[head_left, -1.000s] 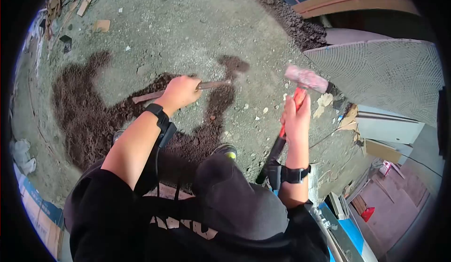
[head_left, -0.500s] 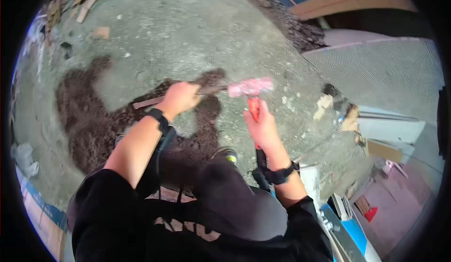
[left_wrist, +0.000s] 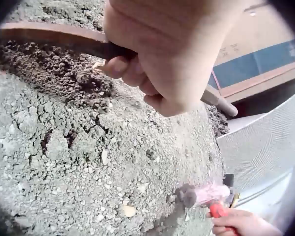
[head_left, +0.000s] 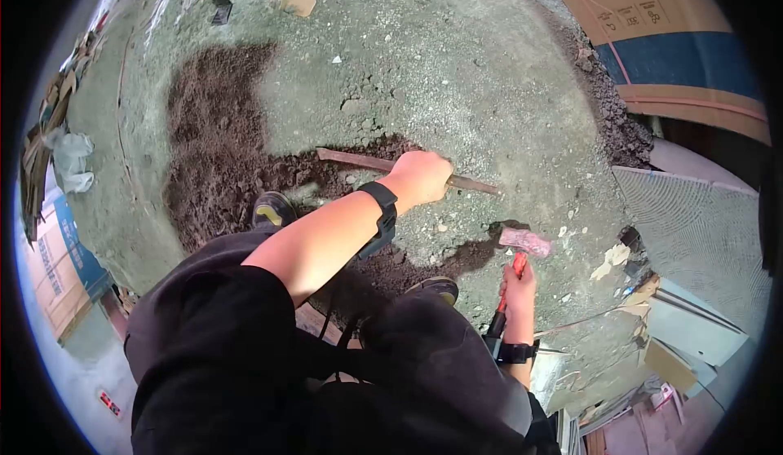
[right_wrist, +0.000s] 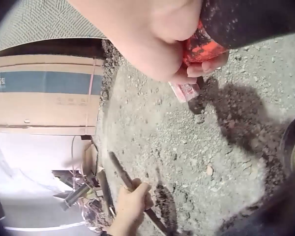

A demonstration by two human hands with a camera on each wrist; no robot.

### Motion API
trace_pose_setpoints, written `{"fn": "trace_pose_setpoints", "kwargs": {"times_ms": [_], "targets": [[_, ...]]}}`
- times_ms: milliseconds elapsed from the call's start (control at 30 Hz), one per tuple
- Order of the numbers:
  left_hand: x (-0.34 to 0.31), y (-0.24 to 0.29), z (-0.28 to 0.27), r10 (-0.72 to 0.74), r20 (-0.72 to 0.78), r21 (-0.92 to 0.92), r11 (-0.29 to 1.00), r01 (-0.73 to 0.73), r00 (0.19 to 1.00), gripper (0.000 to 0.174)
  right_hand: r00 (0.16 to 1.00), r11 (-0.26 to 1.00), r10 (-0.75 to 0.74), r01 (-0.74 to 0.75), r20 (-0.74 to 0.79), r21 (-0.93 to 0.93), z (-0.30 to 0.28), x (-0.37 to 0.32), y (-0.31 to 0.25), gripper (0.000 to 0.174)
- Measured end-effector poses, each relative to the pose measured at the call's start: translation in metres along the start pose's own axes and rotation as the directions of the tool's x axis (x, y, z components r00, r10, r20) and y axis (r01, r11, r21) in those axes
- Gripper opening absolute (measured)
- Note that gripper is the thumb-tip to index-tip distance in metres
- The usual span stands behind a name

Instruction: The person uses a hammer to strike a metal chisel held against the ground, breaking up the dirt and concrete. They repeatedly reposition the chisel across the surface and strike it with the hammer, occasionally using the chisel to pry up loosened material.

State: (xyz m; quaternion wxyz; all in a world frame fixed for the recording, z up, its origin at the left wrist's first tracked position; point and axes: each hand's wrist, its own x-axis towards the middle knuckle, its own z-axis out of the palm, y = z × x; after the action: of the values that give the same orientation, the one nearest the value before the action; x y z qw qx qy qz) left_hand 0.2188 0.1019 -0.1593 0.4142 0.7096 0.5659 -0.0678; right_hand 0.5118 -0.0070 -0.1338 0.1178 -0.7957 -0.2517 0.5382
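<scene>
My left hand grips a long rusty metal chisel around its middle, fingers curled round it. The chisel slants over the rough ground, its flat end to the left and its rounded butt sticking out past the hand. Lower right, my right hand holds a hammer by its red and black handle. Its blocky pinkish head stands apart from the chisel's butt, to the lower right of it. In the right wrist view, the right hand partly hides the hammer.
Crumbly grey ground with small stones lies all around, crossed by dark shadows. Shoes stand close behind the chisel. A large cardboard box and a ridged grey panel lie at the right. A plastic bag is at the left.
The hammer swung left to the chisel's butt by half a second ago and has since drawn back from it. The head view has turned. Both hands keep their holds.
</scene>
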Motion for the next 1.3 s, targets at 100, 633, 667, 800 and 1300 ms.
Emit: {"fn": "trace_pose_setpoints", "kwargs": {"times_ms": [100, 633, 667, 800, 1300], "targets": [[-0.011, 0.010, -0.006, -0.048, 0.058, 0.036, 0.998, 0.046, 0.997, 0.018, 0.999, 0.997, 0.044, -0.045, 0.019, 0.057, 0.000, 0.005, 0.011, 0.014], [-0.091, -0.005, -0.063, 0.306, 0.178, -0.185, 0.944, -0.274, 0.935, 0.014, 0.995, 0.988, -0.085, 0.078, -0.044, -0.130, 0.007, 0.001, 0.014, 0.027], [-0.099, -0.008, -0.082, 0.368, 0.208, -0.263, 0.913, -0.311, 0.906, 0.016, 0.995, 0.990, -0.088, 0.083, -0.038, -0.117, 0.006, 0.000, 0.017, 0.030], [-0.135, -0.056, -0.144, 0.261, 0.082, -0.449, 0.871, -0.198, 0.962, 0.027, 0.999, 0.995, 0.018, -0.021, 0.032, 0.094, -0.001, -0.005, 0.022, 0.025], [-0.219, -0.135, -0.167, 0.035, -0.262, -0.561, 0.808, -0.182, 0.964, 0.032, 0.980, 0.998, 0.056, -0.054, 0.190, -0.014, -0.052, -0.090, 0.115, 0.031]]}}
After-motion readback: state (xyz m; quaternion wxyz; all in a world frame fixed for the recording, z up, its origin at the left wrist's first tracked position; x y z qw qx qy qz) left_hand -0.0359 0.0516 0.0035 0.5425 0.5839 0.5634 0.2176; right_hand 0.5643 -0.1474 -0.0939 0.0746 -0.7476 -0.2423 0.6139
